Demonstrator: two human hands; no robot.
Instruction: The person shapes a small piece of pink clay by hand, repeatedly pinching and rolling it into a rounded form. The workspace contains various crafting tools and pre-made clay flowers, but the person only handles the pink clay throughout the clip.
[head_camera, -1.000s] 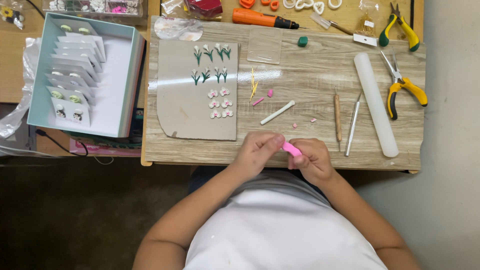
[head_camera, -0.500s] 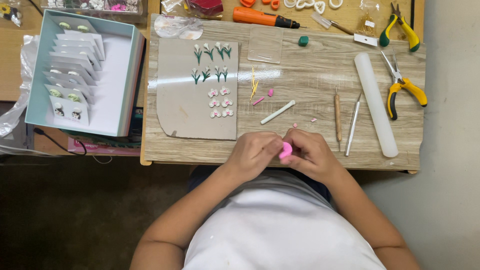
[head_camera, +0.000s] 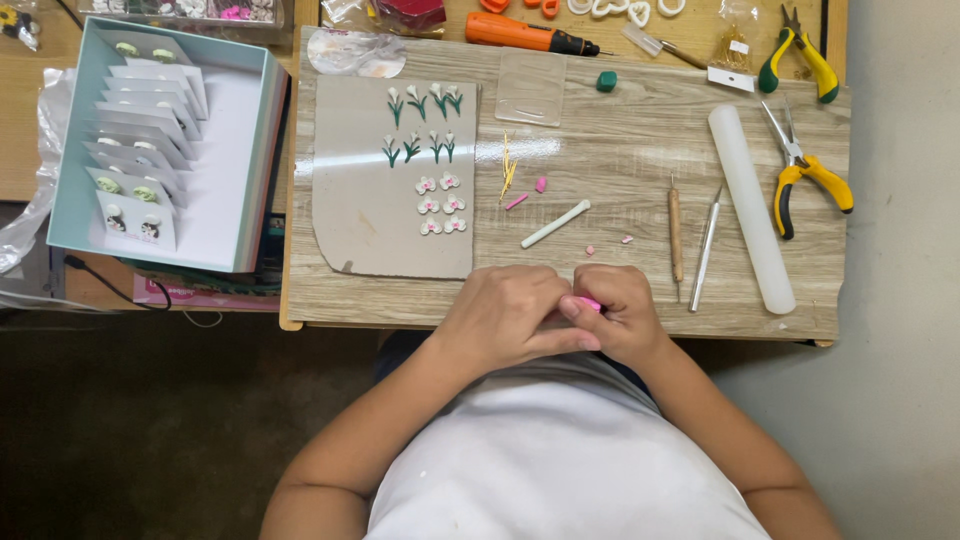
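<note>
**Pink clay pinched between both hands at the bench edge**

Both hands meet at the near edge of the pale wood-grain work board (head_camera: 640, 150). Left hand (head_camera: 505, 318) is curled over, its fingers laid across the right hand (head_camera: 618, 315), and between them sits a small lump of bright pink modelling clay (head_camera: 589, 303), mostly hidden, only a sliver showing. Hands are together and closed around it.

That lump looks soft and very light, easily dented or smeared, so fingertips on its sides with gentle pressure seem the way to hold it.

Just beyond the knuckles lies a thin white stick (head_camera: 555, 224), with tiny pink crumbs (head_camera: 541, 184) scattered near. To the right, a wooden-handled tool (head_camera: 675, 232), a slim metal tool (head_camera: 706, 250) and a long white roller (head_camera: 750, 206) lie side by side. On the left, a grey card sheet (head_camera: 360, 210) carries small white flowers (head_camera: 440, 205) with green stems.
</note>
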